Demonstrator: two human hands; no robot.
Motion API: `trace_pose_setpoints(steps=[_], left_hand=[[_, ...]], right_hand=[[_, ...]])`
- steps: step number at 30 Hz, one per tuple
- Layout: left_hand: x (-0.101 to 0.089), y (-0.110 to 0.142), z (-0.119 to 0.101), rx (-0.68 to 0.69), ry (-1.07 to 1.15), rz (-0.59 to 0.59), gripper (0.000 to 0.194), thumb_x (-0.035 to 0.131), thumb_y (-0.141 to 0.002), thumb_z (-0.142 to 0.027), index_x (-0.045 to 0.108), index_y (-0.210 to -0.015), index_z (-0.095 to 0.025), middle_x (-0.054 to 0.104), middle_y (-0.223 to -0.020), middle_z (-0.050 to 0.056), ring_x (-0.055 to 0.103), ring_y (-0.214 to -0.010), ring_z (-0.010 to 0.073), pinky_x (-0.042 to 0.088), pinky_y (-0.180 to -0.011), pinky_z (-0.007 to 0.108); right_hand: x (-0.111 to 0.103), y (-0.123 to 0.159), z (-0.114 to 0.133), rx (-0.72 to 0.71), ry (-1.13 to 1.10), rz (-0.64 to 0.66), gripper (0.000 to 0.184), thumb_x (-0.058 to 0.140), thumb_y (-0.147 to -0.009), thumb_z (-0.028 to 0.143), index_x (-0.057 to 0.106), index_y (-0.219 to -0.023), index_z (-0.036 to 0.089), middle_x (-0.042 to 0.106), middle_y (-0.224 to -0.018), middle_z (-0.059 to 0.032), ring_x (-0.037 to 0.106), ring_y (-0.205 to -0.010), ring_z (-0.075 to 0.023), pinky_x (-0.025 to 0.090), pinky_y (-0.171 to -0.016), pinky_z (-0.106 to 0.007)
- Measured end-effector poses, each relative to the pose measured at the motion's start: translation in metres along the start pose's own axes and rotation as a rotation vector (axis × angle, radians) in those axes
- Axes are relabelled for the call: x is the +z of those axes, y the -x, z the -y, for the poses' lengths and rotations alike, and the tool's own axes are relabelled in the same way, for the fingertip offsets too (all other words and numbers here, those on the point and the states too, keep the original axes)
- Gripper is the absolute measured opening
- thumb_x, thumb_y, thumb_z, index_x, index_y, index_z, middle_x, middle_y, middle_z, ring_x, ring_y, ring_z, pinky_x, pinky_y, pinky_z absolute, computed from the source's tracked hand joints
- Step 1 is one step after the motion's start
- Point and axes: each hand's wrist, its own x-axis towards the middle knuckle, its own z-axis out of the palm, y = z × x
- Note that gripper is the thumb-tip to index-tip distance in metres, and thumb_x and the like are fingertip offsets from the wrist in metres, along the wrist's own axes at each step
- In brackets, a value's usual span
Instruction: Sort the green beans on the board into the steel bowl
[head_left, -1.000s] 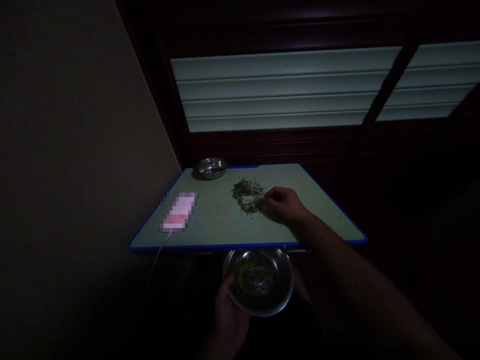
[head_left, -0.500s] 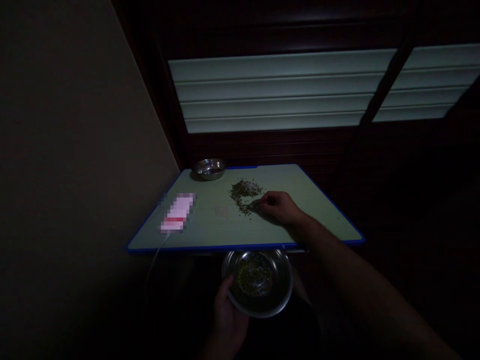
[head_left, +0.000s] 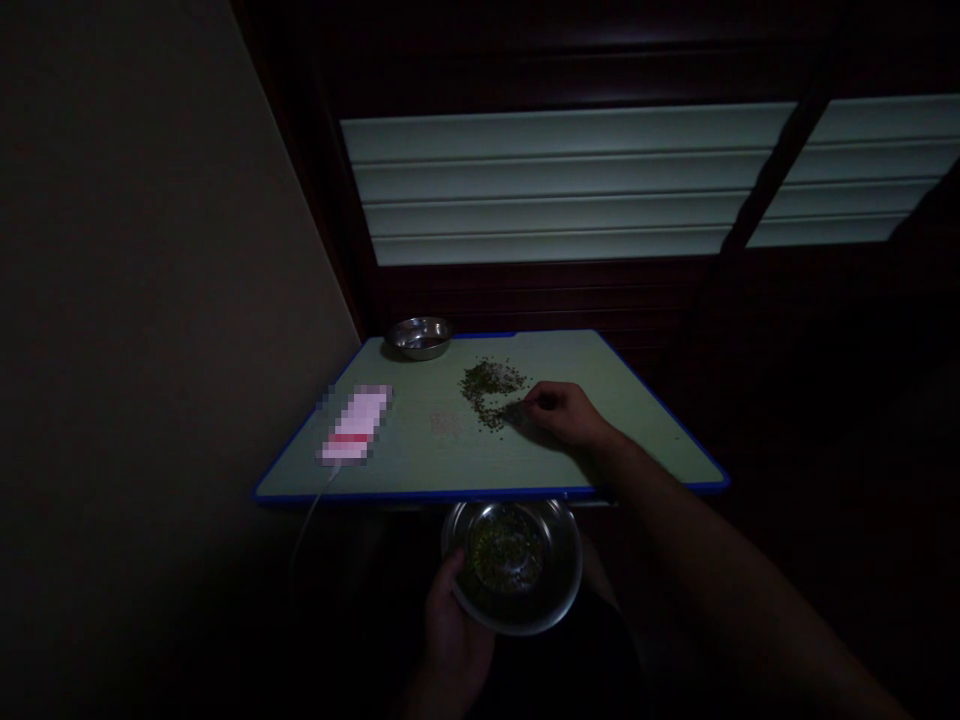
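Below the table's front edge, my left hand (head_left: 455, 625) grips the near left side of a steel bowl (head_left: 559, 590), thumb over the rim. Small greenish seeds or beans (head_left: 504, 545) lie in the bowl's bottom. Over the tabletop, my right hand (head_left: 566, 412) has its fingers pinched around a small thin grey utensil (head_left: 514, 408); its exact kind is too dim to make out. The utensil's tip is at the lower right of a scattered pile of green-brown seeds (head_left: 487, 380), which has a whitish patch on its right side.
A second steel bowl (head_left: 418, 340) stands at the back left of the pale green, blue-edged table (head_left: 622, 440). A blurred-out phone (head_left: 356, 425) lies on the left, its white cable (head_left: 311, 515) hanging off the front. Wall (head_left: 172, 250) and slatted doors (head_left: 555, 185) enclose the table.
The utensil in my right hand has tilted, and less of its flat face shows. My left hand and the bowl have shifted very slightly left. The seed pile looks nearly the same.
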Motion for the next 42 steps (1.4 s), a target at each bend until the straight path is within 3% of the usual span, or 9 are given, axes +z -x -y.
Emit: trace_pose_setpoints(steps=[7, 17, 23, 35, 42], left_hand=[[0.0018, 0.0008, 0.0002, -0.006, 0.018, 0.002, 0.027, 0.055, -0.085, -0.02, 0.074, -0.104, -0.018, 0.079, -0.089, 0.008, 0.073, -0.085, 0.0233, 0.052, -0.093, 0.042], [-0.0001, -0.0003, 0.001, -0.009, 0.025, 0.013, 0.038, 0.058, -0.084, -0.021, 0.068, -0.12, -0.019, 0.079, -0.093, 0.008, 0.072, -0.089, 0.0255, 0.05, -0.094, 0.044], [0.0024, -0.0005, 0.0004, -0.031, 0.035, -0.017, 0.03, 0.054, -0.086, -0.02, 0.073, -0.109, -0.019, 0.079, -0.087, 0.007, 0.073, -0.085, 0.0237, 0.051, -0.095, 0.043], [0.0013, 0.0016, 0.0008, -0.018, 0.014, -0.032, 0.027, 0.055, -0.086, -0.021, 0.073, -0.105, -0.017, 0.079, -0.09, 0.009, 0.073, -0.083, 0.0237, 0.051, -0.094, 0.043], [0.0037, 0.002, 0.0007, -0.014, 0.003, -0.03, 0.027, 0.057, -0.084, -0.021, 0.073, -0.105, -0.015, 0.079, -0.09, 0.009, 0.073, -0.086, 0.0248, 0.051, -0.094, 0.045]], right_hand=[[-0.0002, 0.0004, 0.0, 0.004, -0.002, 0.028, 0.014, 0.064, -0.066, 0.027, 0.068, -0.07, 0.015, 0.064, -0.063, -0.0003, 0.054, -0.06, -0.0125, 0.043, -0.059, -0.025], [0.0001, 0.0004, 0.0004, 0.009, -0.035, 0.05, 0.018, 0.068, -0.066, 0.033, 0.068, -0.068, 0.016, 0.063, -0.061, -0.0005, 0.055, -0.06, -0.0135, 0.044, -0.059, -0.026], [0.0006, 0.0013, 0.0012, 0.012, -0.067, 0.097, 0.019, 0.071, -0.065, 0.034, 0.07, -0.07, 0.016, 0.067, -0.066, -0.0025, 0.058, -0.061, -0.0143, 0.046, -0.062, -0.028], [-0.0001, 0.0002, 0.0003, -0.001, 0.036, -0.022, 0.013, 0.066, -0.068, 0.028, 0.069, -0.069, 0.015, 0.066, -0.063, -0.0025, 0.056, -0.059, -0.0134, 0.044, -0.058, -0.025], [0.0015, 0.0014, 0.0017, 0.055, -0.071, 0.056, 0.021, 0.07, -0.064, 0.034, 0.07, -0.072, 0.014, 0.067, -0.064, -0.0032, 0.056, -0.059, -0.0131, 0.043, -0.056, -0.025]])
